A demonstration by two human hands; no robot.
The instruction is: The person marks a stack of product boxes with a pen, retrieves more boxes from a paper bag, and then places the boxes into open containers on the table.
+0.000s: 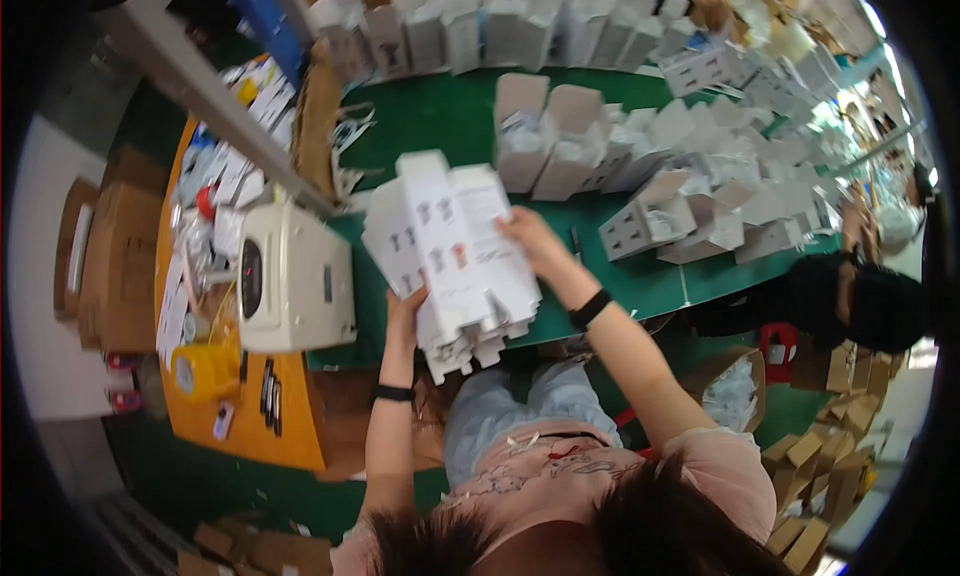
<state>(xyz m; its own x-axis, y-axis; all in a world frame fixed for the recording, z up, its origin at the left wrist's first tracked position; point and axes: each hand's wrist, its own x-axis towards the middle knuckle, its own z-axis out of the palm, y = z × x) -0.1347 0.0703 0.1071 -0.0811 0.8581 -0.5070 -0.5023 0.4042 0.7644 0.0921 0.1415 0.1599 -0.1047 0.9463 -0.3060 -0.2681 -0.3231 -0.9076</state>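
A thick stack of flattened white cartons (470, 281), printed with small pictures, lies over the near edge of the green table in front of me. Its sheets are fanned unevenly, and cut tabs stick out at the lower end. My left hand (404, 314) grips the stack's left side low down, thumb on top and the other fingers hidden beneath. At the right edge, higher up, my right hand (530, 238) is closed on the same stack with its fingertips on the top sheet. Black bands circle both wrists.
Open white boxes (567, 151) stand in rows across the green table (430, 111). A cream machine (295, 276) sits left of the stack. Beyond it, an orange table (290, 426) bears yellow tape (195, 373) and pens. Another person (850, 286) works at the right.
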